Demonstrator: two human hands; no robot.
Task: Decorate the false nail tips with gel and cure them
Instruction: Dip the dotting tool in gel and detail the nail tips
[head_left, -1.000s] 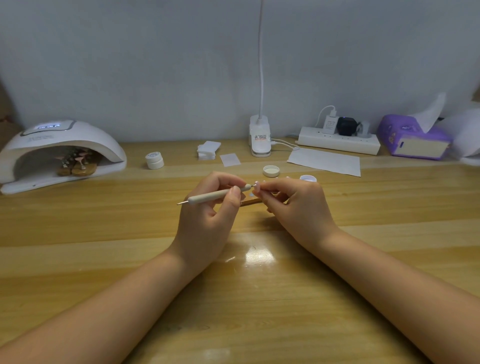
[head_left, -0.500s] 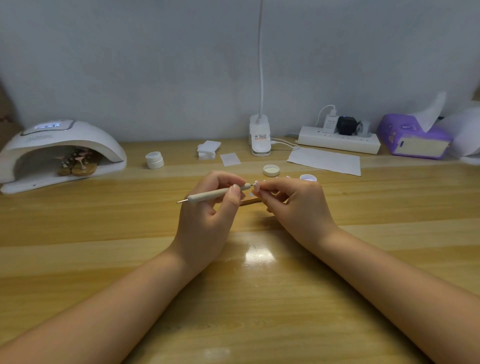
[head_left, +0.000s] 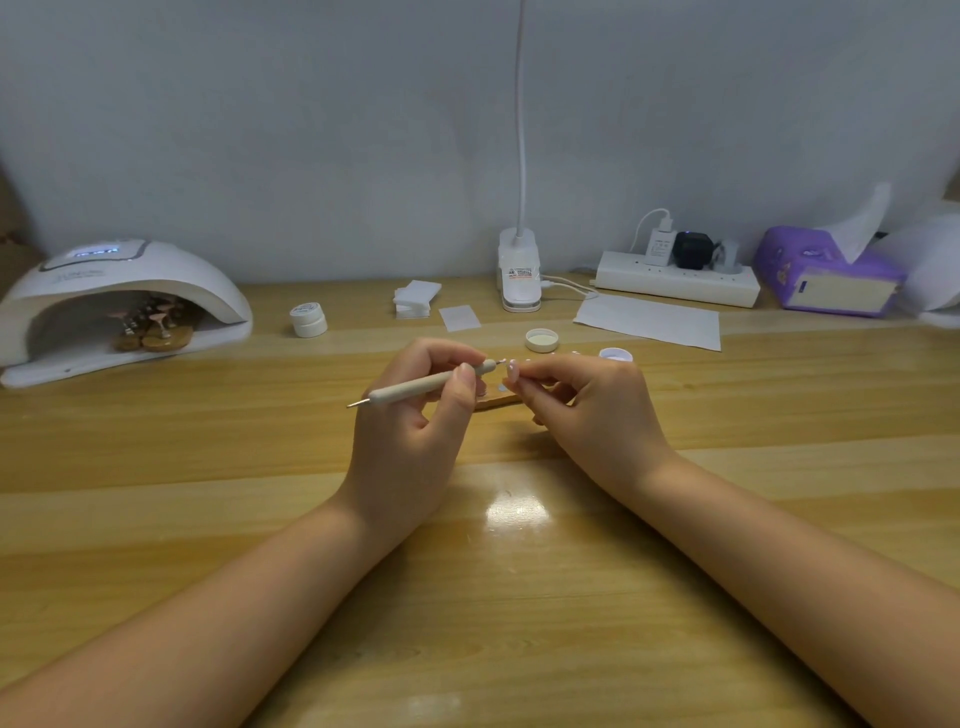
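Observation:
My left hand (head_left: 410, 415) grips a beige dotting pen (head_left: 415, 387) near its right end, whose metal tip sits just left of a pale false nail tip (head_left: 512, 370). My right hand (head_left: 587, 410) pinches that nail tip between thumb and fingers. Behind both hands lies a wooden nail holder (head_left: 496, 401), mostly hidden. An open gel jar (head_left: 616, 355) peeks out behind my right hand, its lid (head_left: 542, 340) lying upturned to the left. The white curing lamp (head_left: 119, 306) at far left is lit and holds wooden stands with nail tips (head_left: 156, 325).
A closed white jar (head_left: 308, 319), stacked wipes (head_left: 415, 299), a white paper sheet (head_left: 649, 322), a clip lamp base (head_left: 519, 275), a power strip (head_left: 675, 278) and a purple tissue pack (head_left: 826, 275) line the back of the wooden table (head_left: 467, 597).
Both hands have stayed almost in place; the pen tip has drawn back slightly from the nail tip.

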